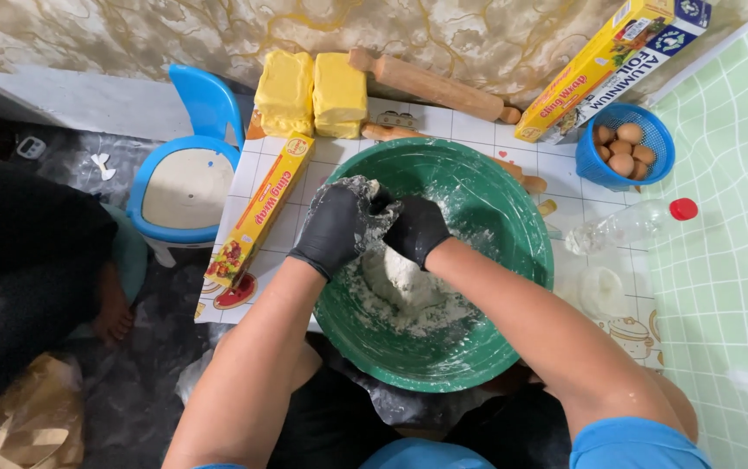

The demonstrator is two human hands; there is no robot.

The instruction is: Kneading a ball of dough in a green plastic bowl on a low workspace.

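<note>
A large green bowl (pixel 495 200) sits on a patterned mat in front of me, holding a lump of white dough (pixel 400 280) with loose flour around it. Both my hands wear black gloves dusted with flour. My left hand (pixel 337 224) is closed over the top of the dough. My right hand (pixel 415 227) presses against it from the right, fingers curled into the dough. The two hands touch each other above the lump.
Two yellow butter blocks (pixel 311 93) and a wooden rolling pin (pixel 430 85) lie behind the bowl. Long yellow wrap boxes (pixel 259 213) (pixel 604 68) lie left and back right. A blue basket of eggs (pixel 624 146), a plastic bottle (pixel 630 224), a blue stool (pixel 187 178). Another person sits left (pixel 35 260).
</note>
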